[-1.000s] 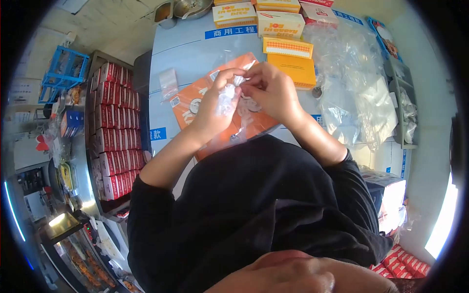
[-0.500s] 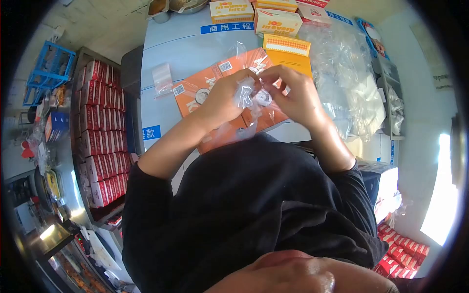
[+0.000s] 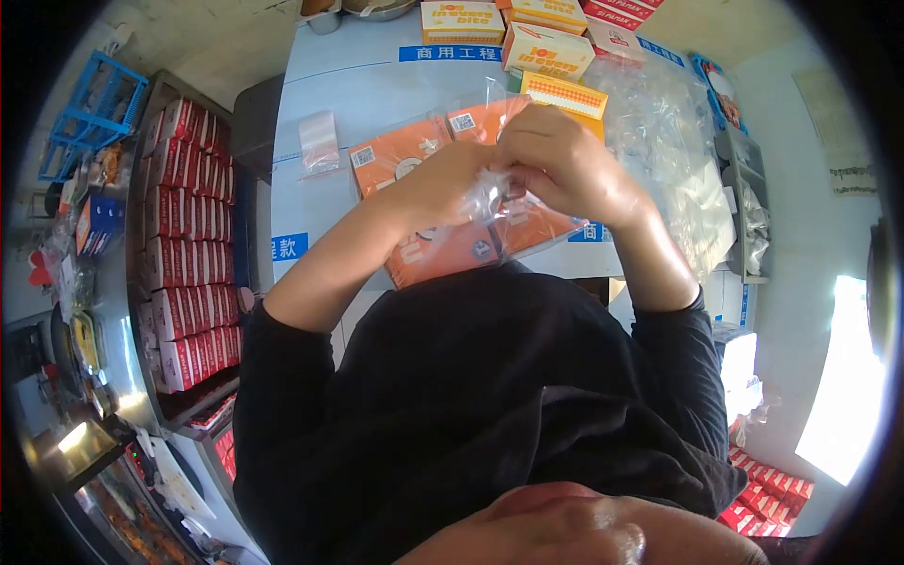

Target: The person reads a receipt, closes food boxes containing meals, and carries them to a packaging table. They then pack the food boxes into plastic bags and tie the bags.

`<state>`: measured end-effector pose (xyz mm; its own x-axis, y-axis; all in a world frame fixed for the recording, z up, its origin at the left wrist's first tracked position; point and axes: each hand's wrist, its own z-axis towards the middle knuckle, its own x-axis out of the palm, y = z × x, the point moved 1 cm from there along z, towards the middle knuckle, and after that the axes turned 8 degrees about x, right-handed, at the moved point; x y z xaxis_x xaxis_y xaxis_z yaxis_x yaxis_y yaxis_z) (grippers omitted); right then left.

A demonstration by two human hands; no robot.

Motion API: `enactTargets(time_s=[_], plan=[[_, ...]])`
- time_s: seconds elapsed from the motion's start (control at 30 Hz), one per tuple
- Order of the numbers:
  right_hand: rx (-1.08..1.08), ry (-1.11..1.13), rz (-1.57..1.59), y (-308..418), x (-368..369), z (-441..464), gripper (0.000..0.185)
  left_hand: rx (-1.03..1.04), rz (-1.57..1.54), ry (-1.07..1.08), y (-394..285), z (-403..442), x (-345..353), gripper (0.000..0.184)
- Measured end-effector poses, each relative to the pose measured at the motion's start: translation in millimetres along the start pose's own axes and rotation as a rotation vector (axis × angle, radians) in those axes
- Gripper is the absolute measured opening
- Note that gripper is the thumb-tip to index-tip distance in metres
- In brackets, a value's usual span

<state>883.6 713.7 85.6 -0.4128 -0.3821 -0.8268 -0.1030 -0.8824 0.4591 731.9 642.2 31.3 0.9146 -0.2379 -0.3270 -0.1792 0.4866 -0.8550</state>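
Orange printed boxes (image 3: 438, 259) sit side by side on the pale blue table, inside a clear plastic bag (image 3: 485, 195). Above the boxes, my left hand (image 3: 452, 177) has its fingers closed around the gathered top of the bag. My right hand (image 3: 556, 162) meets it there, fingers bent inward and pinching the same bunched plastic. The fingertips of both hands are partly hidden. Behind my right hand stands a yellow box (image 3: 565, 92) with a checked strip.
A small packet of clear bags (image 3: 319, 141) lies left of the boxes. Large clear plastic bags (image 3: 664, 141) spread over the right side. Yellow and white boxes (image 3: 548, 52) stand at the back. Red and white boxes (image 3: 193, 254) fill a left rack.
My hands have drawn closer together over the bag, with the right fingers now curled more tightly. The view has shifted slightly, and the orange boxes appear a little further right.
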Motion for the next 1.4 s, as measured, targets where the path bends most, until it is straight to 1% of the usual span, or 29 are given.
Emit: enactTargets(time_s=[0.03, 0.07, 0.13, 0.17, 0.23, 0.27, 0.33, 0.4, 0.43, 0.47, 0.5, 0.53, 0.57, 0.6, 0.63, 0.67, 0.7, 0.83, 0.9, 0.93, 1.0, 1.03, 1.1, 1.13, 1.2, 1.23, 1.3, 1.37, 1.4], plan=[[0.032, -0.058, 0.041, 8, -2, -1, 0.02, 0.057, 0.167, 0.042, -3, 3, -1, 0.013], [0.037, -0.056, 0.041, 7, -5, 0, 0.02, 0.057, 0.163, 0.043, -4, 6, -6, 0.013], [0.174, -0.068, 0.157, -1, -9, -3, 0.023, -0.039, 0.158, 0.288, 0, 9, -12, 0.029], [0.115, -0.002, 0.128, -7, -10, 0, 0.032, -0.038, 0.157, 0.284, 6, 7, -11, 0.029], [0.082, -0.009, 0.008, -12, 10, 4, 0.035, 0.034, 0.087, 0.259, 21, 5, -8, 0.015], [0.101, 0.037, 0.079, -12, 17, 5, 0.037, 0.031, 0.087, 0.262, 22, 3, -6, 0.015], [0.146, 0.123, 0.221, -12, 31, 9, 0.042, 0.148, 0.106, 0.003, 17, -6, 2, 0.017], [-0.136, 0.153, 0.102, -11, 34, 8, 0.049, 0.201, 0.115, -0.136, 14, -7, -2, 0.019], [-0.118, 0.05, 0.274, -18, 41, 5, 0.034, 0.057, 0.026, -0.023, 11, -6, -10, 0.021], [-0.118, 0.055, 0.278, -17, 40, 2, 0.034, -0.085, -0.063, 0.086, 12, -3, -14, 0.024], [-0.004, 0.141, 0.408, -14, 38, 0, 0.025, 0.256, 0.409, 0.161, 17, 4, -16, 0.024], [0.104, 0.233, 0.53, -15, 34, 0, 0.016, 0.255, 0.414, 0.146, 18, 6, -20, 0.024], [-0.042, 0.221, 0.544, -27, 37, -3, 0.009, -0.071, 0.286, 0.368, 21, 7, -24, 0.028], [-0.043, 0.225, 0.544, -26, 32, -3, 0.009, -0.398, 0.145, 0.584, 18, 8, -26, 0.032], [-0.115, 0.307, 0.43, -22, 24, -1, 0.012, -0.398, 0.144, 0.581, 21, 5, -25, 0.032], [-0.185, 0.386, 0.316, -18, 21, -1, 0.015, -0.316, 0.078, 0.487, 25, 3, -22, 0.027], [-0.228, 0.319, 0.217, -16, 21, -1, 0.014, -0.235, 0.013, 0.392, 27, 1, -21, 0.023], [-0.329, 0.315, -0.046, -21, 25, -7, 0.009, -0.203, 0.076, 0.354, 26, -3, -16, 0.023], [-0.501, 0.191, -0.167, -26, 28, -8, 0.012, 0.014, 0.161, 0.242, 25, -6, -15, 0.023], [-0.504, 0.19, -0.167, -27, 28, -7, 0.012, 0.013, 0.164, 0.241, 23, -7, -14, 0.023], [-0.425, 0.221, -0.063, -28, 25, -7, 0.012, -0.189, 0.083, 0.105, 17, -11, -13, 0.021], [-0.426, 0.218, -0.064, -28, 29, -9, 0.012, -0.189, 0.087, 0.106, 14, -13, -11, 0.021], [-0.073, 0.052, 0.24, -24, 42, -15, 0.011, -0.116, 0.155, -0.034, 9, -18, -5, 0.018], [-0.075, 0.054, 0.241, -18, 46, -15, 0.011, -0.118, 0.155, -0.036, 6, -19, -1, 0.018], [0.432, -0.033, 0.635, -14, 55, -13, 0.01, -0.213, 0.49, -0.077, 1, -22, 5, 0.022], [0.519, -0.062, 0.78, -18, 60, -12, 0.006, -0.22, 0.491, -0.08, 3, -26, 10, 0.022], [0.425, 0.061, 0.751, -24, 54, -13, 0.007, -0.221, 0.382, -0.329, 8, -34, 18, 0.02], [0.258, 0.268, 0.609, -26, 40, -12, 0.015, -0.151, 0.442, -0.29, 5, -33, 19, 0.019], [0.262, 0.264, 0.613, -29, 33, -13, 0.015, -0.075, 0.497, -0.252, 1, -30, 20, 0.019]])
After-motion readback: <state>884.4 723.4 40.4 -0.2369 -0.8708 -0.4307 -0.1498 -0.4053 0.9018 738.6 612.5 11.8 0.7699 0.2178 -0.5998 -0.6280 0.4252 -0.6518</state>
